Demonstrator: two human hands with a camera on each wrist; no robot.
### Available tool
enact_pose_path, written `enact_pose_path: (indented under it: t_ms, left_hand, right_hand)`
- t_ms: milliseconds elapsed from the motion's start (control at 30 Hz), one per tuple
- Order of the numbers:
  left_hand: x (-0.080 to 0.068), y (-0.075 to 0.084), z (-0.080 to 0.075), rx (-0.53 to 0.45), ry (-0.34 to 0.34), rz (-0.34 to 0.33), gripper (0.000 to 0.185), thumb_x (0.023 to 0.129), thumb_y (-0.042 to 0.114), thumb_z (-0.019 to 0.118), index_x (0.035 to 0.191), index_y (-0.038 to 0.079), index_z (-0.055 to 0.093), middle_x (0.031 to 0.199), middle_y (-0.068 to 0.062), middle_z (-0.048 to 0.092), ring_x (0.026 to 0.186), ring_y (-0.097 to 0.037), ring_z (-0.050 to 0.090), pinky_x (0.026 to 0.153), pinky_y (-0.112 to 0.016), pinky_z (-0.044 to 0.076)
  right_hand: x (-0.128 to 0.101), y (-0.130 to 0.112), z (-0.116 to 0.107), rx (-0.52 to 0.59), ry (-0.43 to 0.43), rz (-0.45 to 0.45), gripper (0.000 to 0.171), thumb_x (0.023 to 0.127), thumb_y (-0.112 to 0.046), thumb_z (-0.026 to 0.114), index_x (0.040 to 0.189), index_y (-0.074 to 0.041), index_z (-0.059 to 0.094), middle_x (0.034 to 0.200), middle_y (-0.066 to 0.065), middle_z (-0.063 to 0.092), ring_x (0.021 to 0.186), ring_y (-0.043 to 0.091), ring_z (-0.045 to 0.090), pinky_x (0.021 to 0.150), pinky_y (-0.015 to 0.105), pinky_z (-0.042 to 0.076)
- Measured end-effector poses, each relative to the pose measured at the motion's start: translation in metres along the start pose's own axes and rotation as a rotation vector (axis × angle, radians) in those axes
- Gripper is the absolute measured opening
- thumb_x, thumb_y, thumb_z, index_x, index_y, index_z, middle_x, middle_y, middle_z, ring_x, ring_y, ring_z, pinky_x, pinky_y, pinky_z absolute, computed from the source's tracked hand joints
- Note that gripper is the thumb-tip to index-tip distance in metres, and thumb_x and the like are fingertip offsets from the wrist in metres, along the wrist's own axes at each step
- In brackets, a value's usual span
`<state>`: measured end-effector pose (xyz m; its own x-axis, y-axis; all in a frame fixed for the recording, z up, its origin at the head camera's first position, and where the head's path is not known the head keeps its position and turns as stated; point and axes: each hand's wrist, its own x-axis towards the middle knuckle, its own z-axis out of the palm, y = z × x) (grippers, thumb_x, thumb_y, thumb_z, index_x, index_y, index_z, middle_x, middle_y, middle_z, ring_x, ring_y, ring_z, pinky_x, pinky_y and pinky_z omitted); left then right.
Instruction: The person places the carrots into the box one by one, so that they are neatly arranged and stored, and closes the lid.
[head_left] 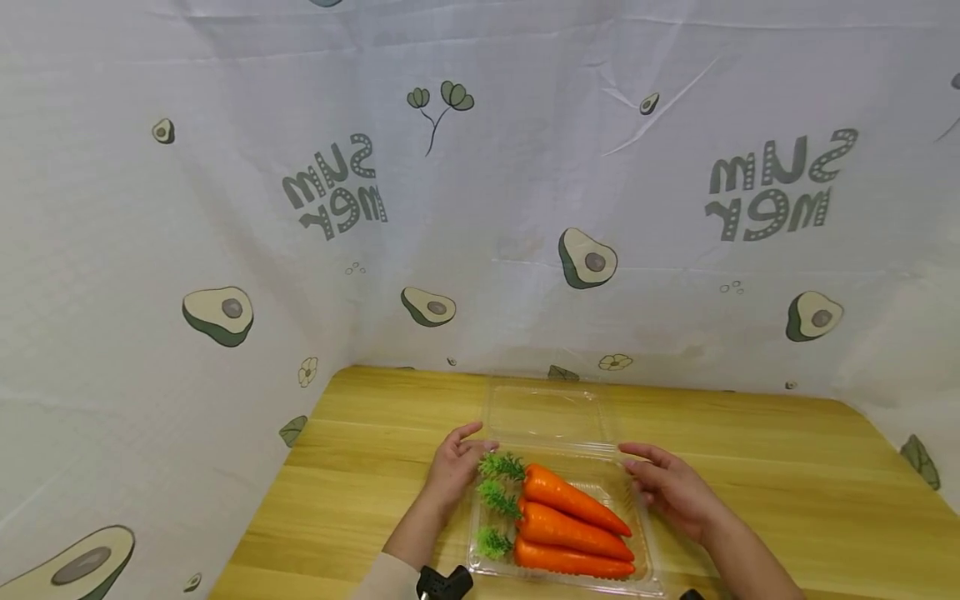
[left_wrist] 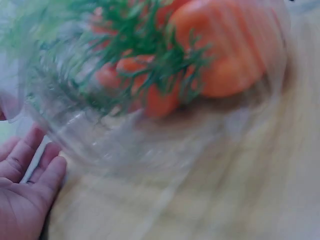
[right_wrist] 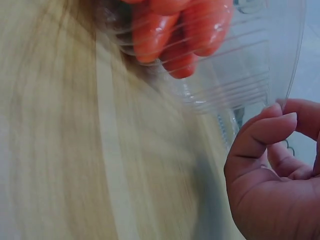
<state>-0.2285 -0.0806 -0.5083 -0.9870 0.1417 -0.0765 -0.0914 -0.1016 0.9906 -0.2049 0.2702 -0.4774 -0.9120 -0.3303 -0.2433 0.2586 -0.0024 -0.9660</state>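
An avocado-print cloth backdrop [head_left: 480, 208] is hanging behind and to the left of a light wooden table [head_left: 750, 467]. Near the table's front edge, a clear plastic clamshell container [head_left: 645, 575] is sitting with its hinged lid [head_left: 547, 412] lying open and flat behind it. Three orange toy carrots [head_left: 573, 525] are lying side by side in the tray, their green leafy tops [head_left: 498, 496] pointing toward the left.

The left hand [head_left: 453, 467] is resting against the tray's far-left corner, just beside the carrot tops; its fingers are lying loosely extended, with the thumb reaching toward the hinge. In the left wrist view the fingers [left_wrist: 30, 160] are straight and relaxed on the table by the blurred tray wall [left_wrist: 100, 145], gripping nothing.

The right hand [head_left: 671, 483] is sitting at the tray's far-right corner, fingers pointing inward toward the rim. In the right wrist view its fingers [right_wrist: 265, 132] are curling gently with the tips at the tray's clear edge [right_wrist: 287, 75]; whether they are touching or pinching that rim, I cannot tell.
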Motion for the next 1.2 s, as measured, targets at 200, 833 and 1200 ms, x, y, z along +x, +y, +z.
enact_pose_path:
  t_ms: [200, 833, 1200]
  left_hand:
    - [0.005, 0.014, -0.01, 0.055, -0.061, -0.072, 0.057, 0.096, 0.021, 0.069, 0.144, -0.002, 0.048, 0.106, -0.006, 0.071, 0.079, -0.009, 0.058, 0.068, -0.022, 0.051]
    - [0.01, 0.032, -0.015, 0.025, -0.172, -0.188, 0.046, 0.098, 0.01, 0.062, 0.14, -0.003, 0.048, 0.091, -0.001, 0.057, 0.066, -0.01, 0.047, 0.058, -0.023, 0.051]
    - [0.006, 0.033, -0.017, 0.037, -0.189, -0.187, 0.042, 0.097, 0.011, 0.065, 0.134, 0.0, 0.05, 0.087, 0.0, 0.058, 0.064, -0.009, 0.05, 0.057, -0.022, 0.052]
  right_hand:
    - [0.004, -0.001, -0.009, 0.092, -0.139, 0.004, 0.026, 0.109, -0.017, 0.048, 0.122, -0.035, 0.061, 0.103, -0.008, 0.057, 0.08, 0.003, 0.055, 0.066, 0.016, 0.046]
    - [0.003, -0.002, -0.009, 0.093, -0.139, -0.004, 0.027, 0.109, -0.015, 0.048, 0.124, -0.033, 0.06, 0.094, -0.01, 0.061, 0.078, 0.003, 0.057, 0.062, 0.017, 0.039]
    - [-0.001, 0.002, -0.008, 0.102, -0.166, -0.04, 0.029, 0.109, -0.012, 0.046, 0.123, -0.033, 0.059, 0.092, -0.012, 0.065, 0.076, 0.002, 0.056, 0.06, 0.021, 0.029]
